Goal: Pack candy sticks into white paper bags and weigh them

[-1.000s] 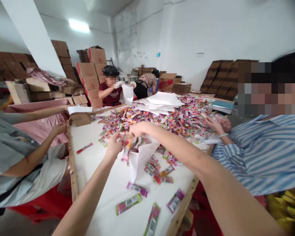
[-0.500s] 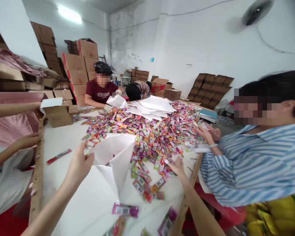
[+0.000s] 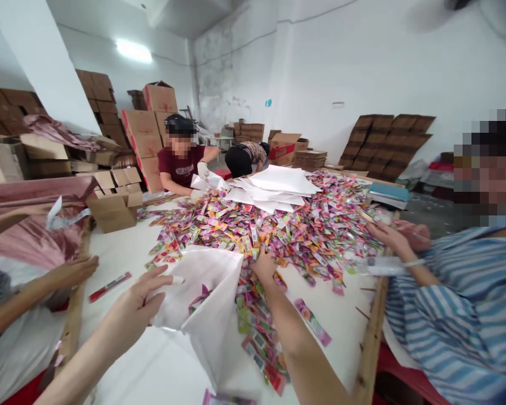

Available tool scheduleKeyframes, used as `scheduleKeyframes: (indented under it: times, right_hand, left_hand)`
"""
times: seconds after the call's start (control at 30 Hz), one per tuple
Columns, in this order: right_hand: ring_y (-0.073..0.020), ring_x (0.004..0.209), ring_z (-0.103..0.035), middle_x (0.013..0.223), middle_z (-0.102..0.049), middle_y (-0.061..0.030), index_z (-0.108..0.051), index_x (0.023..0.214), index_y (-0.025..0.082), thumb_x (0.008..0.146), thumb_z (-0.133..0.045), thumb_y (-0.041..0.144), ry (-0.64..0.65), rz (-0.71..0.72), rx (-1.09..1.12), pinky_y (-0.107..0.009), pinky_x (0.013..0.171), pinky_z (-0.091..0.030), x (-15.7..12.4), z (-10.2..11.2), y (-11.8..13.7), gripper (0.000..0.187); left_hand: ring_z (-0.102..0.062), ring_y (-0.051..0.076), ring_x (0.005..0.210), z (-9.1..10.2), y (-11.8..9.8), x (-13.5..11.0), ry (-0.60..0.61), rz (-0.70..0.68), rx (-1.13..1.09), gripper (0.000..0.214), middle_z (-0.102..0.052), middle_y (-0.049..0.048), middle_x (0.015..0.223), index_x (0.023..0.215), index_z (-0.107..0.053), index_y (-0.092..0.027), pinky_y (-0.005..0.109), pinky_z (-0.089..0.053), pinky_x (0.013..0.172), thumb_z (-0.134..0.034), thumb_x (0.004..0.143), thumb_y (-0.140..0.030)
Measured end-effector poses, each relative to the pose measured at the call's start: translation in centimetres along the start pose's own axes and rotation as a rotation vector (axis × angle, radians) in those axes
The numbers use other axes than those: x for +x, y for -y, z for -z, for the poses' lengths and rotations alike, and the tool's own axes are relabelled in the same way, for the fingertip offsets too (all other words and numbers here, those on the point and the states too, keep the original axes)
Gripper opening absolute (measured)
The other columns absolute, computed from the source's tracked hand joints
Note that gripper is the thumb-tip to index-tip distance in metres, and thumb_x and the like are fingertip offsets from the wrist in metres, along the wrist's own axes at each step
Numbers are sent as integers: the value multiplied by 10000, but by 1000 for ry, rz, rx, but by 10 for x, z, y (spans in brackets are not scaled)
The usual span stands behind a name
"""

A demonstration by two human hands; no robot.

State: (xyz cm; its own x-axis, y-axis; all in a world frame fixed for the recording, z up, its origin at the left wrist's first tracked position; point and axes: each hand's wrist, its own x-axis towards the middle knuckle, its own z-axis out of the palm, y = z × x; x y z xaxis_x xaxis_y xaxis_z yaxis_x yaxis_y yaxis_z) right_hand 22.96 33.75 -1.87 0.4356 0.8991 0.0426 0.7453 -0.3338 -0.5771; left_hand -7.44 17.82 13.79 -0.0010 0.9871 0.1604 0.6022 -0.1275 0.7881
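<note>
White paper-like bag [image 3: 211,326], head view, 7 o'clock on the surface [image 3: 113,247]; mouth agape, packets [image 3: 199,301] inside. Left hand [image 3: 145,301], 8 o'clock: fingers loosely spread at bag's left edge. Right hand [image 3: 265,265], 6 o'clock: at near edge of packet pile [image 3: 303,236]; cannot tell whether gripping. White sheets [image 3: 278,183] atop pile, 12 o'clock.

From my end the bag [image 3: 215,320] reads plain white, as do the tabletop [image 3: 130,247] and the stacked sheets [image 3: 278,181]. I see the stick packets [image 3: 287,247] in mixed pink, purple, green, orange and red. One co-worker's shirt [image 3: 451,320] is striped blue and white; another's T-shirt [image 3: 175,163] is maroon with pale lettering.
</note>
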Motion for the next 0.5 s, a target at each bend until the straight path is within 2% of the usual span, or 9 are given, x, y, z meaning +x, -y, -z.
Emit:
scheduleKeyframes:
  times: [0.07, 0.13, 0.17, 0.23, 0.3, 0.37, 0.5]
  right_hand:
    - [-324, 1079, -568, 1347, -407, -232, -412, 1336, 197, 661, -651, 185, 28, 42, -13, -444, 892, -413, -5, 14, -12, 717]
    - [-311, 1032, -596, 1267, -505, -213, -495, 1275, 177, 642, -640, 151, 47, 79, 48, -412, 869, -432, -14, 29, -24, 651]
    - [-308, 1002, -609, 1186, -570, -197, -552, 1209, 160, 631, -639, 150, 61, 98, 86, -402, 855, -443, -20, 36, -29, 584]
    - [-295, 922, -637, 983, -665, -149, -643, 1021, 142, 613, -635, 164, 92, 133, 179, -374, 814, -472, -32, 51, -38, 409]
    - [-268, 856, -653, 883, -693, -110, -658, 908, 151, 613, -609, 179, 106, 169, 285, -341, 771, -498, -43, 70, -44, 300]
    - [-246, 841, -656, 904, -702, -96, -647, 899, 162, 626, -572, 199, 97, 211, 399, -320, 761, -512, -51, 96, -44, 286]
    - [-241, 851, -644, 925, -698, -91, -630, 877, 171, 656, -540, 268, 23, 323, 615, -352, 804, -513, -58, 166, -17, 258]
  left_hand:
    - [-632, 266, 967, 2, -8, 1, 41, 26, 55, 399, -581, 87, 1298, 971, -715, -248, 266, -509, 549, -532, 631, -349]
    - [-646, 191, 674, 1, -22, 2, 129, 104, 85, 497, -601, 91, 1270, 1082, -681, -232, 266, -485, 474, -493, 627, -295]
    - [-605, 150, 548, 0, -29, 3, 171, 139, 81, 559, -614, 98, 1247, 1153, -646, -216, 264, -470, 444, -475, 623, -260]
    - [-531, 102, 422, -4, -41, 4, 214, 168, 43, 671, -637, 116, 1198, 1258, -570, -176, 254, -451, 413, -458, 597, -190]
    - [-529, 93, 410, -10, -51, 7, 217, 160, -4, 743, -633, 138, 1195, 1317, -505, -146, 233, -427, 382, -450, 577, -140]
    - [-543, 86, 427, -17, -58, 9, 223, 141, -17, 774, -628, 150, 1196, 1348, -462, -136, 207, -410, 368, -443, 575, -105]
    - [-553, 74, 437, -30, -70, 12, 282, 131, 36, 799, -682, 118, 1026, 1410, -361, -135, 158, -382, 364, -428, 616, -73]
